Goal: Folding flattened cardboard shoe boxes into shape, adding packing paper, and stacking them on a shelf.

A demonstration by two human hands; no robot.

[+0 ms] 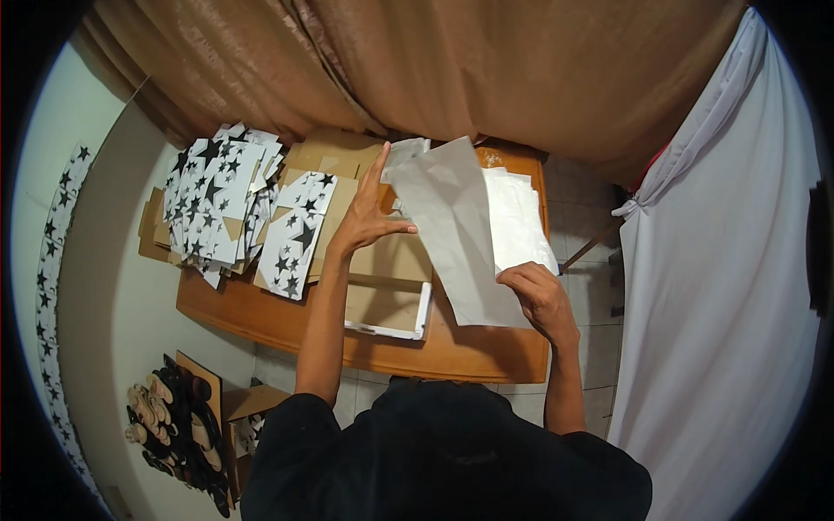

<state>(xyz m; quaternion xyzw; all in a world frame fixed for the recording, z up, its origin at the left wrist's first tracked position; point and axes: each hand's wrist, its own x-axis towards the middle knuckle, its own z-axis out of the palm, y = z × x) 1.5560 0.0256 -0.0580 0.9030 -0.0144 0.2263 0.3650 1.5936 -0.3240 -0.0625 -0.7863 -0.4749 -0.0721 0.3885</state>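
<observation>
A thin grey sheet (456, 239), creased and partly see-through, stands tilted above the right half of the wooden table (252, 310). Its right edge is pinched between the thumb and fingers of my right hand (540, 300). To the sheet's left, my left hand (369, 213) is raised with thumb and fingers spread, holding nothing. Below that hand lies an open cardboard box (424, 313) with a white rim, partly covered by my forearm. A stack of white sheets (524, 217) rests at the table's right side, partly behind the grey sheet.
A heap of star-printed white card pieces (217, 195) covers the table's left end, beside a single star-printed piece (298, 234) and brown cardboard (330, 149). Shoes (174, 425) hang in a cluster at lower left. Brown curtain (521, 69) and white drape (712, 330) border the table.
</observation>
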